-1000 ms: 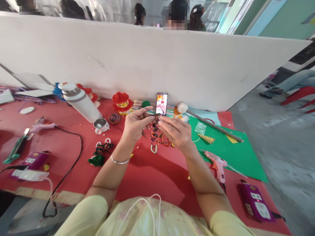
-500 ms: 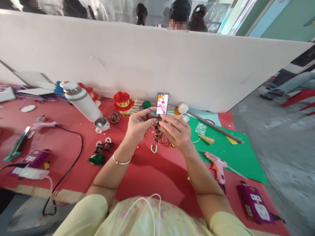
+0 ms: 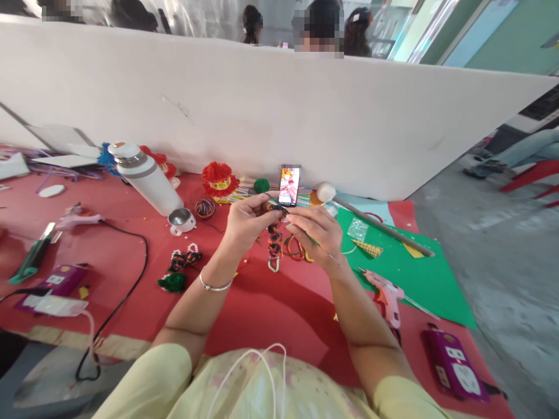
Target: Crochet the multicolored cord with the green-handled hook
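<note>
My left hand (image 3: 248, 220) pinches the upper end of a multicolour crocheted yarn strip (image 3: 274, 241) between thumb and fingers. The strip dangles over the table, with a pale green clip (image 3: 273, 265) at its lower end. My right hand (image 3: 318, 228) is closed on a thin crochet hook (image 3: 334, 258), whose back end sticks out below the palm; its tip meets the yarn by my left fingertips, partly hidden. Just beyond my fingers a phone (image 3: 289, 186) stands upright with its screen lit. Red and green cord loops (image 3: 294, 247) lie beneath my right hand.
To the left stand a white flask (image 3: 151, 183), a metal-lined cup (image 3: 181, 220) and a multicolour yarn ball (image 3: 205, 208). A beaded yarn piece (image 3: 184, 261) lies nearer. On the right are a pink glue gun (image 3: 386, 294), a stick (image 3: 384, 227) and a purple power box (image 3: 454, 364).
My right hand has turned slightly and shifted right, exposing more of the hook's shaft. The yarn strip hangs a little further left. My left hand has barely moved.
</note>
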Available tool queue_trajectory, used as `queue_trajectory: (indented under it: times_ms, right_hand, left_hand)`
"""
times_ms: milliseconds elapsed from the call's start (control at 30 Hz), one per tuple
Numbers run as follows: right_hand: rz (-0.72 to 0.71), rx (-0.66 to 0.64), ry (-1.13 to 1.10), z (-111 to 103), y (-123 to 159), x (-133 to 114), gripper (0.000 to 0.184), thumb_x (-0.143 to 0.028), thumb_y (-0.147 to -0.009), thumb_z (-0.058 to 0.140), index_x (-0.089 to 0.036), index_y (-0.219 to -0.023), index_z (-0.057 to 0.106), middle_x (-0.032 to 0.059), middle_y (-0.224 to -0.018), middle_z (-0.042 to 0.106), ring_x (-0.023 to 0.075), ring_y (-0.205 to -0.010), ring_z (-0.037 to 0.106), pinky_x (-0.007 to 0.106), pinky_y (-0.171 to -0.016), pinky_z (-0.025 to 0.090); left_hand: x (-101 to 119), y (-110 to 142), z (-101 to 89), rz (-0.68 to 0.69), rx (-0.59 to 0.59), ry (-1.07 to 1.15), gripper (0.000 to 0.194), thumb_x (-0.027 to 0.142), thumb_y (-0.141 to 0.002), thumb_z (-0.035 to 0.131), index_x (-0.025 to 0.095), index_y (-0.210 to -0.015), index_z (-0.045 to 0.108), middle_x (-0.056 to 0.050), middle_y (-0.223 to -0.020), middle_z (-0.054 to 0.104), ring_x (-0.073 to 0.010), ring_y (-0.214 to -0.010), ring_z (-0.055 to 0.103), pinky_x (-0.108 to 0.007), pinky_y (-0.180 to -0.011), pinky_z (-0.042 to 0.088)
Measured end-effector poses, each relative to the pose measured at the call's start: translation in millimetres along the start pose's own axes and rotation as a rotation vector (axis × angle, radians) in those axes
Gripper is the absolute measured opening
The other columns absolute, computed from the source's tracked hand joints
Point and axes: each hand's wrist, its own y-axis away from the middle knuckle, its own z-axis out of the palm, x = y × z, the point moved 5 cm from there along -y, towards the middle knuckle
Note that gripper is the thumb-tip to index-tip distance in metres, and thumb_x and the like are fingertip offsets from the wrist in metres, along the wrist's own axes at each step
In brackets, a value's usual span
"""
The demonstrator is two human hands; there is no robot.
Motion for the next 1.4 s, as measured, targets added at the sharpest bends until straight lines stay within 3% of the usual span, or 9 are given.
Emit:
queue_trajectory:
  times_ms: [233,633,867,967,1133,1200,1333,1400]
  right_hand:
    - [-0.086,0.023,0.09,3.5,5.4,-4.3,0.046,-0.017,-0.097,0.075,-0.03,-0.14,0.067,0.0093,-0.128,0.083,0.0244,-0.113,0.081,0.043,-0.092,0.07]
    - [-0.138,0.014,0.055,4.2,8.9,-4.2,0.053,-0.015,-0.094,0.078,-0.032,-0.143,0.066,0.0079,-0.133,0.082,0.0242,-0.116,0.081,0.043,-0.092,0.073]
    - [-0.18,0.049,0.051,4.1,13.6,-0.9,0.053,-0.017,-0.094,0.079,-0.039,-0.14,0.068,0.0027,-0.136,0.082,0.0241,-0.114,0.082,0.042,-0.087,0.074]
    - [-0.186,0.057,0.077,4.1,12.3,-2.9,0.052,-0.017,-0.092,0.081,-0.035,-0.139,0.068,0.0052,-0.134,0.082,0.0244,-0.113,0.082,0.042,-0.086,0.074]
    - [-0.113,0.044,0.049,2.7,5.4,-4.0,0.051,-0.015,-0.094,0.078,-0.034,-0.14,0.068,0.0063,-0.13,0.084,0.0243,-0.112,0.082,0.044,-0.089,0.073]
    - [-0.106,0.036,-0.007,1.2,3.3,-3.1,0.05,-0.015,-0.095,0.076,-0.034,-0.14,0.068,0.0052,-0.129,0.084,0.0241,-0.112,0.082,0.044,-0.088,0.073]
    - [-0.158,0.061,-0.031,-0.1,5.1,-4.1,0.058,-0.016,-0.093,0.079,-0.031,-0.147,0.065,0.0071,-0.127,0.085,0.0241,-0.113,0.081,0.042,-0.088,0.072]
    - [-0.169,0.084,0.041,1.6,7.8,-5.8,0.061,-0.016,-0.092,0.081,-0.03,-0.149,0.064,0.0086,-0.128,0.084,0.025,-0.113,0.081,0.042,-0.089,0.072]
  left_hand:
    - [2.9,2.2,5.3,-0.096,0.013,0.109,0.048,0.023,-0.065,0.098,0.019,-0.111,0.088,0.002,-0.064,0.069,-0.0048,-0.05,0.054,-0.016,-0.045,0.04]
    - [0.5,0.6,1.1,-0.175,-0.049,0.135,0.045,0.025,-0.064,0.1,0.022,-0.108,0.088,0.0,-0.071,0.075,-0.005,-0.048,0.053,-0.018,-0.042,0.036]
    - [-3.7,-0.1,6.1,-0.4,-0.157,0.326,0.043,0.019,-0.057,0.103,0.023,-0.098,0.089,-0.001,-0.069,0.076,-0.0045,-0.047,0.052,-0.016,-0.038,0.029]
    - [-5.2,-0.6,6.3,-0.382,-0.144,0.313,0.044,0.02,-0.057,0.103,0.022,-0.1,0.089,0.0,-0.069,0.076,-0.0044,-0.047,0.053,-0.015,-0.039,0.032]
    - [0.1,-1.4,0.5,-0.15,-0.059,0.164,0.054,0.018,-0.061,0.102,0.023,-0.113,0.088,0.003,-0.071,0.072,-0.0047,-0.054,0.059,-0.015,-0.049,0.048]
    - [0.9,-0.9,0.4,-0.148,-0.077,0.144,0.057,0.02,-0.063,0.102,0.023,-0.117,0.087,0.002,-0.073,0.072,-0.006,-0.057,0.062,-0.017,-0.053,0.052]
    - [-1.4,0.4,4.8,-0.264,-0.116,0.189,0.059,0.024,-0.059,0.102,0.021,-0.116,0.087,0.002,-0.066,0.07,-0.0052,-0.048,0.053,-0.017,-0.043,0.041]
    - [-1.8,0.3,6.8,-0.249,-0.089,0.19,0.057,0.024,-0.059,0.102,0.022,-0.113,0.088,0.003,-0.065,0.068,-0.0047,-0.048,0.05,-0.017,-0.043,0.038]
